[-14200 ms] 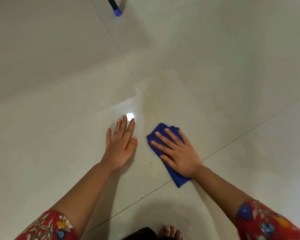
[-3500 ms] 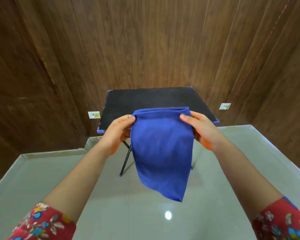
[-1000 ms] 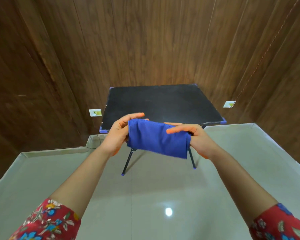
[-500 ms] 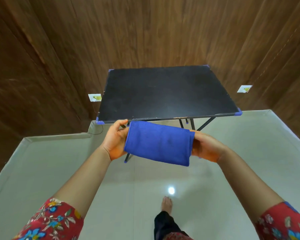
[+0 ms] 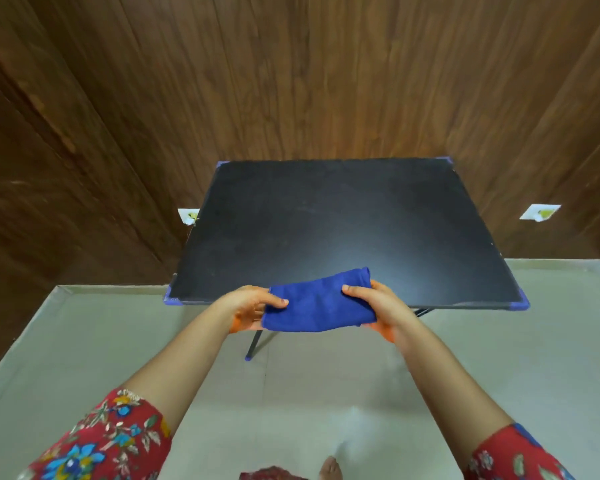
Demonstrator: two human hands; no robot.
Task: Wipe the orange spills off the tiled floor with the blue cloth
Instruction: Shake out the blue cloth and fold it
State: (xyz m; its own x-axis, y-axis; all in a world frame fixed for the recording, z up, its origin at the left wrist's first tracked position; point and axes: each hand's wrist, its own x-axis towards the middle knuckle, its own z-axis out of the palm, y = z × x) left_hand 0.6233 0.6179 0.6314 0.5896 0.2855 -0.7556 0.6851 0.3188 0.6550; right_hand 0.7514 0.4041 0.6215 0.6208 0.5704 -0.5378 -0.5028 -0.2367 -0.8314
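The blue cloth (image 5: 317, 303) is folded into a thick rectangle and held level over the near edge of a black table (image 5: 343, 223). My left hand (image 5: 248, 308) grips its left end with the thumb on top. My right hand (image 5: 373, 303) grips its right end the same way. Orange stain shows on both palms. The pale tiled floor (image 5: 291, 403) lies below, and no orange spill is visible on the part I can see.
The black folding table has blue corner caps and a thin dark leg (image 5: 255, 342) reaching the floor. Dark wood-panelled walls (image 5: 291, 81) stand behind it, with two white wall sockets (image 5: 540, 212) low down. My bare foot (image 5: 329, 469) shows at the bottom edge.
I stood up from the floor with the cloth, folded it from a hanging sheet into a compact rectangle, and stepped closer so it is now over the table's near edge.
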